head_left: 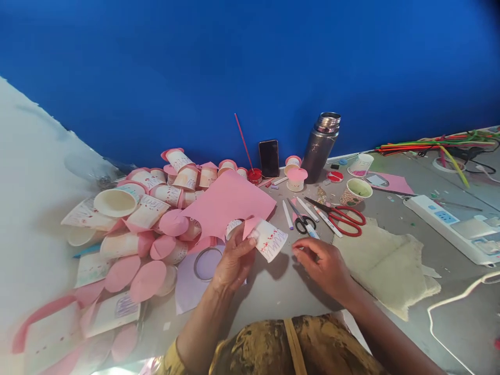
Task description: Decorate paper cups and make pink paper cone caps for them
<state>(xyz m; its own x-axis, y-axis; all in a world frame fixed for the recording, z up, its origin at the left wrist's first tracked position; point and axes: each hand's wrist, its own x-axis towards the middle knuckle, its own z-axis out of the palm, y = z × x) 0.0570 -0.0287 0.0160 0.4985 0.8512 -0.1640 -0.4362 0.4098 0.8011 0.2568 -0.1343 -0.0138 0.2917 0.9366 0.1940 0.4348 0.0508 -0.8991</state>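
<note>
My left hand [233, 260] is closed on a decorated white paper cup [270, 240] with a pink paper piece at its end, held on its side above the grey table [281, 291]. My right hand [321, 263] hovers just right of the cup, its fingers curled together low over the table, close to a white marker [312, 231]. What its fingertips hold, if anything, I cannot make out. A sheet of pink paper [228, 202] lies just behind the cup.
A heap of decorated paper cups with pink discs [148, 224] fills the left. Black scissors [301, 220], red scissors [344, 216], pens, a steel flask [321, 147], a phone [269, 158], a tape ring [207, 263], a cloth [385, 263] and a power strip [449, 224] lie around.
</note>
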